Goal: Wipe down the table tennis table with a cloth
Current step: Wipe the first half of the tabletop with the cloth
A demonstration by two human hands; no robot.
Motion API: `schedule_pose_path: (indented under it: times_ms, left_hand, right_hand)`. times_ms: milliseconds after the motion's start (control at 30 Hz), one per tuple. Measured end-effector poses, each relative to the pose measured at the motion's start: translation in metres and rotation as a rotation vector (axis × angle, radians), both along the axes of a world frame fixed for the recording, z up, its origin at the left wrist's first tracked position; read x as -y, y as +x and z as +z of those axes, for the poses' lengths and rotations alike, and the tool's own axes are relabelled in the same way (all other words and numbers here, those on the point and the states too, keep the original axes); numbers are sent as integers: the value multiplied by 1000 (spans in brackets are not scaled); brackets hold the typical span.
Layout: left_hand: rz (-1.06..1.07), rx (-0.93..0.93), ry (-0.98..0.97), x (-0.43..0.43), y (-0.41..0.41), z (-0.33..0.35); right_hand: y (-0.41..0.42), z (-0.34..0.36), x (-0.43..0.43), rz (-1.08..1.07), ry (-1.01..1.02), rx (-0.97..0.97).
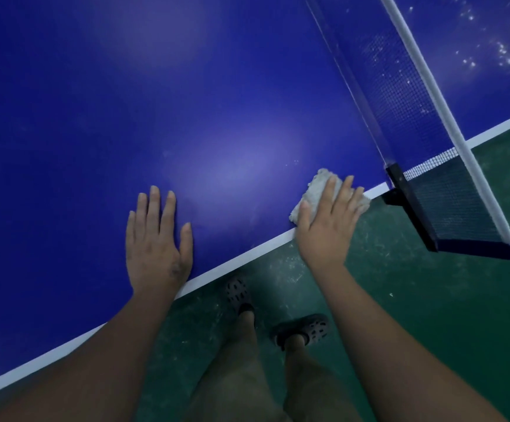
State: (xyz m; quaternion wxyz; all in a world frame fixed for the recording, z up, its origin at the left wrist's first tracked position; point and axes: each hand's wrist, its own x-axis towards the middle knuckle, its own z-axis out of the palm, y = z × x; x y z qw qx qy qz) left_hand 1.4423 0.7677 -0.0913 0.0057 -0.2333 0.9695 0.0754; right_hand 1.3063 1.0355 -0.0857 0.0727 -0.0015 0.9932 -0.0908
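The blue table tennis table [125, 102] fills the upper left, its white side line running diagonally along the near edge. A folded white cloth [316, 188] lies at that edge, close to the net post. My right hand [329, 220] presses flat on the cloth with straight fingers, covering most of it. My left hand [156, 239] rests flat on the bare blue surface to the left, fingers spread, holding nothing.
The dark net [406, 95] with its white top band crosses the upper right, and its black clamp bracket [415, 208] juts out past the table edge. Water drops speckle the far half [497, 50]. Below lie the green floor [430, 300] and my feet in dark clogs.
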Motion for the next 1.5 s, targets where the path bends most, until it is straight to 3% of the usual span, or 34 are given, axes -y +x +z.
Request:
schedule_pose_path:
  times_ms: [233, 367, 433, 533, 633, 800, 867, 933, 1067, 1167, 1200, 1300, 1333, 1367, 1433, 1467, 1500]
  left_hand:
    - [170, -79, 16, -1, 1, -2]
    - [189, -110, 30, -3, 1, -3]
    - [181, -99, 25, -2, 1, -4]
    - [178, -88, 30, -1, 3, -6]
    - [173, -88, 24, -1, 2, -8]
    - [163, -83, 32, 1, 3, -9]
    - [160, -101, 42, 1, 3, -11]
    - [169, -128, 64, 1, 3, -12]
    - [195, -173, 124, 1, 2, -10]
    - [197, -166, 111, 1, 2, -9]
    - [193, -155, 102, 1, 2, -10]
    - [191, -124, 75, 2, 3, -10]
    - [187, -123, 68, 2, 3, -9]
    - [184, -126, 64, 1, 3, -8]
    - [182, -125, 62, 1, 3, -7]
    - [186, -120, 63, 1, 3, -6]
    - [190, -115, 66, 0, 2, -6]
  right_hand:
    - [-74, 0, 72, 201, 15, -67]
    - [-37, -6, 110, 653, -89, -152]
    - [13, -8, 78, 893, -150, -133]
    - [41, -3, 13, 1049, -104, -65]
    - [4, 1, 16, 892, -38, -55]
    - [-82, 8, 154, 516, 0, -116]
    - [-92, 8, 208, 524, 2, -86]
    - [-73, 6, 230, 703, -38, -100]
    - [16, 1, 150, 1042, -198, -116]
    - [41, -1, 48, 1142, -150, -73]
    - [32, -2, 21, 1079, -126, -71]
    - [5, 0, -3, 444, -12, -71]
    - [7, 0, 3, 349, 1, -79]
    - [13, -3, 8, 416, -5, -80]
    - [23, -9, 1, 810, -33, -80]
    - [13, -10, -9, 900, -26, -91]
    - [2, -9, -20, 836, -14, -107]
